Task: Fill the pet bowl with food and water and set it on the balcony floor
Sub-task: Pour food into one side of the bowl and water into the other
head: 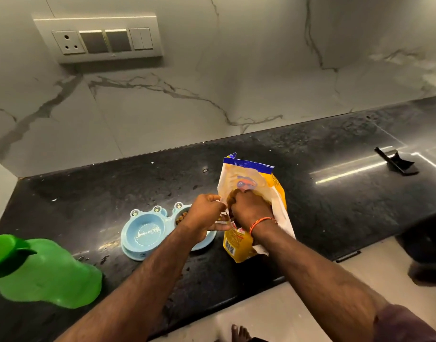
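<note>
A light blue double pet bowl (pixel 147 233) sits on the black counter. Its left cup holds a little water; its right cup shows brown kibble (pixel 181 218) and is mostly hidden by my left arm. To its right stands a yellow and white pet food bag (pixel 249 178) with a blue top edge, open. My left hand (pixel 206 213) pinches the bag's open left edge. My right hand (pixel 249 206) reaches inside the bag's mouth, fingers curled; whether it holds kibble is hidden. An orange thread is tied round my right wrist.
A green water bottle (pixel 44 270) with a green cap stands at the counter's near left. A small black object (pixel 394 161) lies at the counter's right. A switch panel (pixel 101 38) is on the marble wall. The counter's front edge (pixel 236 299) runs diagonally, with pale floor below.
</note>
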